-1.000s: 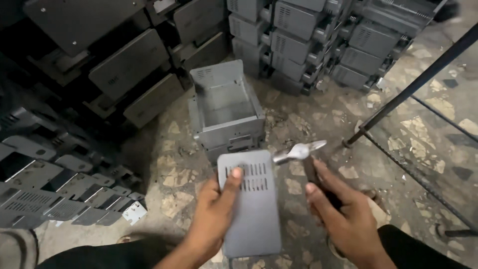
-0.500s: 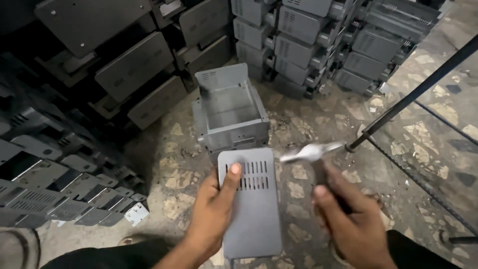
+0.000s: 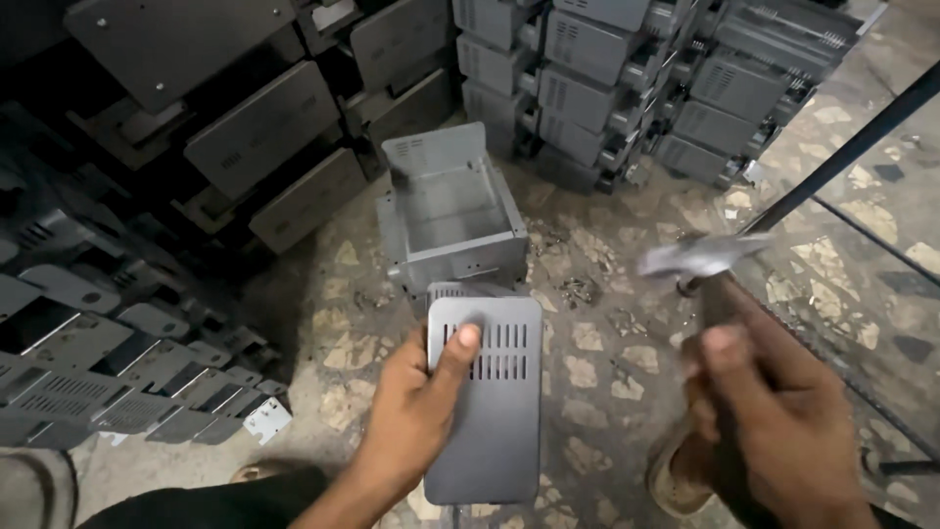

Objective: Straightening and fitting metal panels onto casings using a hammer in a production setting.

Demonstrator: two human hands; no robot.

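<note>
The left hand [image 3: 416,411] holds a flat grey metal cover [image 3: 485,397] upright on the floor, thumb pressed across its rows of vent slots, the fingers hidden behind the sheet; its grip is closed on the cover's left edge. The cover is smooth, matt, with rounded top corners. It has hardly moved over the last second. The right hand [image 3: 774,426] is wrapped tight round the dark handle of a hammer [image 3: 700,260], whose shiny steel head is now blurred and stands higher and further right than a second ago, when it lay close above the cover's top edge. That reads as a swing in progress.

Just behind the cover sits an open grey metal box [image 3: 450,220], thin-walled, with one slotted flap standing up. The floor [image 3: 607,353] is worn mottled stone, scattered with small metal bits. Stacks of like grey casings [image 3: 607,69] rise beyond, and flat slotted plates [image 3: 108,382] lie heaped at left.
</note>
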